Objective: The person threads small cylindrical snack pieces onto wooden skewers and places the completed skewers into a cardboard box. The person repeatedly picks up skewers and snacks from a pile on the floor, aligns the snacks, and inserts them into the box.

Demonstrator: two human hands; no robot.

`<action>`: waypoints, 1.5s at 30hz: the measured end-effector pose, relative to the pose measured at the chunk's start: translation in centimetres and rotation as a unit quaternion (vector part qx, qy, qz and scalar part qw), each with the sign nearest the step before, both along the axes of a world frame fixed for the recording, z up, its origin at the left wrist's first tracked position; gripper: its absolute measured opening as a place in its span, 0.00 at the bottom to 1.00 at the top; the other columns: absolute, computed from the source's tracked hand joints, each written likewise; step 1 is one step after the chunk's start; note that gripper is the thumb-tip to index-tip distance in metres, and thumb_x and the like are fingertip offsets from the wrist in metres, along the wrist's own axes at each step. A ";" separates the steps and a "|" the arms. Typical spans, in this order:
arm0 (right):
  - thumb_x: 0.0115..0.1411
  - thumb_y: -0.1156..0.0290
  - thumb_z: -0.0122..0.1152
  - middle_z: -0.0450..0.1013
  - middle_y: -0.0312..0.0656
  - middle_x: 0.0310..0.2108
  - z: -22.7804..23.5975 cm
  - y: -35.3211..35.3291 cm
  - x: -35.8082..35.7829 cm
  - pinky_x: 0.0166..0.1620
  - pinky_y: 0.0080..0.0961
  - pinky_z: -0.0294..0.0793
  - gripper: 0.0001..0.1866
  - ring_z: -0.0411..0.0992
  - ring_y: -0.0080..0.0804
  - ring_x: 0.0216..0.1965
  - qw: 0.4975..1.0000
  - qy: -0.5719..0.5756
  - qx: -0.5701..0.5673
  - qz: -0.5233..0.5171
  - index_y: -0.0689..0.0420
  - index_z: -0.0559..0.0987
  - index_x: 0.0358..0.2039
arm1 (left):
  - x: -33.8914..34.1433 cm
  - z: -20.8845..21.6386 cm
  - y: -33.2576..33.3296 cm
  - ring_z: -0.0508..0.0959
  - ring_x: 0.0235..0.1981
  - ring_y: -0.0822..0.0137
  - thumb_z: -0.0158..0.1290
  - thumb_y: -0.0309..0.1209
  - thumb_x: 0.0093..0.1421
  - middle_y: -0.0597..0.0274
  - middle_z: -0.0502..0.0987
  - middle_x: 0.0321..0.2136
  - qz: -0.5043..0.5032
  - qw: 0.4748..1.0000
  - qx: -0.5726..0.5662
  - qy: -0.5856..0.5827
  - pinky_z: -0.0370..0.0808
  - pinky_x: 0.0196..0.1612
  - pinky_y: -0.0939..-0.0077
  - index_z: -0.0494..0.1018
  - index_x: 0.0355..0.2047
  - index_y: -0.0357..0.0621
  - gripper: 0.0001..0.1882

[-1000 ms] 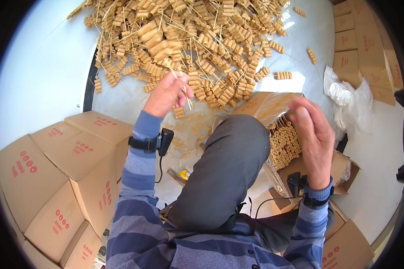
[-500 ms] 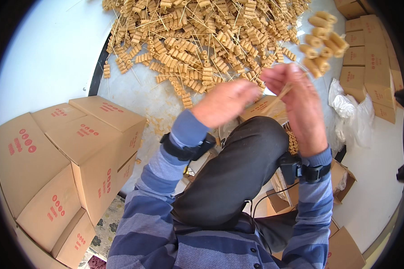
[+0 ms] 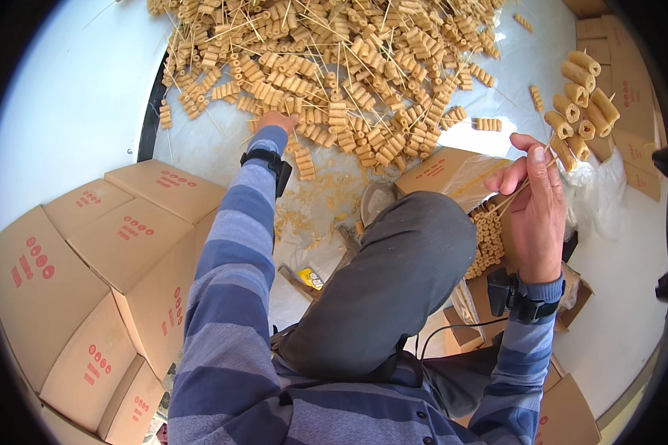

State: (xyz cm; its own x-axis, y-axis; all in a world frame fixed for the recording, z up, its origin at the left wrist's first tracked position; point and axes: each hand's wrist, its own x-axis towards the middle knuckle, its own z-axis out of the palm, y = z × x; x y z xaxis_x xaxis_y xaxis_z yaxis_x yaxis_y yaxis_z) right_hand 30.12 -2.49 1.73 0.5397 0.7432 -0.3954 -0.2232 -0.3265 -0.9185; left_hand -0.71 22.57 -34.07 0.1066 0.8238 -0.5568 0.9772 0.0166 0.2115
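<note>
Along the near edge of a big heap of skewered brown rolls (image 3: 334, 74), toward the left edge of the pale surface (image 3: 189, 152) it's all piled on, the left hand (image 3: 277, 121) is dipped in; the fingertips are mostly hidden, so whether anything's gripped can't be told. Over on the right, a bunch of loaded skewers (image 3: 583, 104) is held by the right hand (image 3: 538, 200), thin sticks pinched between thumb and fingers. Just left of that wrist, more rolls (image 3: 487, 241) are packed in an open carton (image 3: 432, 172), partly blocked from view by the bent knee (image 3: 393, 259) sitting between both arms. The left side is pretty much walled off by stacked cardboard boxes (image 3: 89, 222), a crumpled clear bag (image 3: 600, 196) is seen past the right hand, and crumbs (image 3: 297, 222) are scattered near a yellow packet (image 3: 310, 278).
</note>
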 end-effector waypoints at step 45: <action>0.74 0.65 0.47 0.72 0.32 0.27 -1.9 -0.9 4.9 0.55 0.37 0.79 0.10 0.76 0.29 0.35 0.943 0.279 0.149 -0.100 0.57 0.73 0.46 | 12.5 24.3 -7.0 0.78 0.40 0.73 0.54 0.36 0.68 0.64 0.78 0.45 -0.068 0.857 -0.103 -0.500 0.77 0.44 0.78 0.74 0.56 0.46 0.18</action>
State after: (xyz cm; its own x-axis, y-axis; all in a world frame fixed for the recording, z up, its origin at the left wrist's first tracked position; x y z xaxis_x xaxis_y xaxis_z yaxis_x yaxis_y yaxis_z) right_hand 35.02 -3.40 -0.16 0.4506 0.7712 -0.4498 -0.7292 0.0273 -0.6837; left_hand 11.81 15.54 -9.81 0.7033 0.6604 -0.2630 0.3042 0.0547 0.9510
